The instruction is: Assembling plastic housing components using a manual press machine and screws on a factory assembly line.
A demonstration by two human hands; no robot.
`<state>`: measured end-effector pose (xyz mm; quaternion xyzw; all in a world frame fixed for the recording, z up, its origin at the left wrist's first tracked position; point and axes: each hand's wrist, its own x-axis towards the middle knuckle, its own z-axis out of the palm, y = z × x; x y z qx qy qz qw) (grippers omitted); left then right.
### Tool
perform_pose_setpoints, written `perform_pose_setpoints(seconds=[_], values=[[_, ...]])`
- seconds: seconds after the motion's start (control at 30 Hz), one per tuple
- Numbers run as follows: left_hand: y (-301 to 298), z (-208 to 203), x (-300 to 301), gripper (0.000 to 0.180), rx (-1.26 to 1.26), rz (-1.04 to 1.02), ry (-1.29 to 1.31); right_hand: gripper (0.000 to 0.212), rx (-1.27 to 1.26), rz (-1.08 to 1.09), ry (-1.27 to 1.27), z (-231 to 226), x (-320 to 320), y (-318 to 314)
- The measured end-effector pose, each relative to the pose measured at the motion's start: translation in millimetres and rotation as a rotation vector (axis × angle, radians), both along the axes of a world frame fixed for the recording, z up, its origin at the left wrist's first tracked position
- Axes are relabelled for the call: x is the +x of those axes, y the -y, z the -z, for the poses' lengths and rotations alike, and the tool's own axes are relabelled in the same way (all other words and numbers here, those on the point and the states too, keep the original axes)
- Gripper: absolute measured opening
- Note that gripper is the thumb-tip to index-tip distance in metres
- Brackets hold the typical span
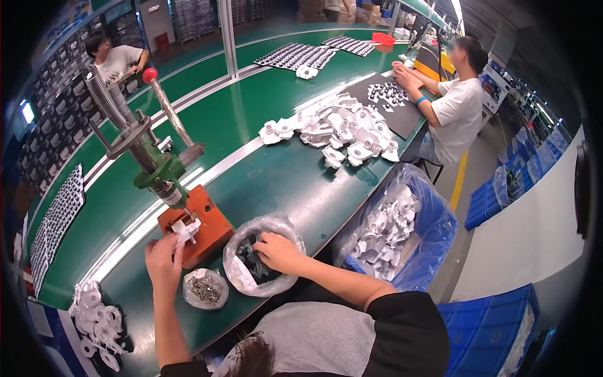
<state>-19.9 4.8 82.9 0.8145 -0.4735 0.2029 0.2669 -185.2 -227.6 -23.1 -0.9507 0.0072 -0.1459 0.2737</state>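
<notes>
Low at centre frame, our right hand (276, 250) is reaching into the clear bag of dark parts (254, 264), fingers curled inside. Our left hand (164, 257) is pinching a white plastic part (186, 230) on the orange fixture (207, 229) under the press (160, 169); it could seat crooked if we let it tilt.

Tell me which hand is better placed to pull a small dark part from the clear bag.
Right. The right hand is already inside the clear bag, while the left hand holds the white part at the orange block.
</notes>
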Motion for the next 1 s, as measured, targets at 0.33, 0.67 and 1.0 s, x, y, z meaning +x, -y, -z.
perform_pose_setpoints(seconds=[0.33, 0.67, 1.0], values=[[18.5, 42.2, 24.5, 0.019, -0.033, -0.032, -0.008, 0.027, -0.142, -0.081, 0.296, -7.5, 11.5, -32.6], [15.7, 37.2, 23.8, 0.013, 0.024, -0.011, -0.145, 0.013, 0.131, -0.049, 0.319, -1.6, 30.8, -13.4], [13.5, 42.8, 25.5, 0.013, 0.021, 0.033, -0.172, 0.018, 0.256, -0.032, 0.252, -11.8, 33.4, 8.9]])
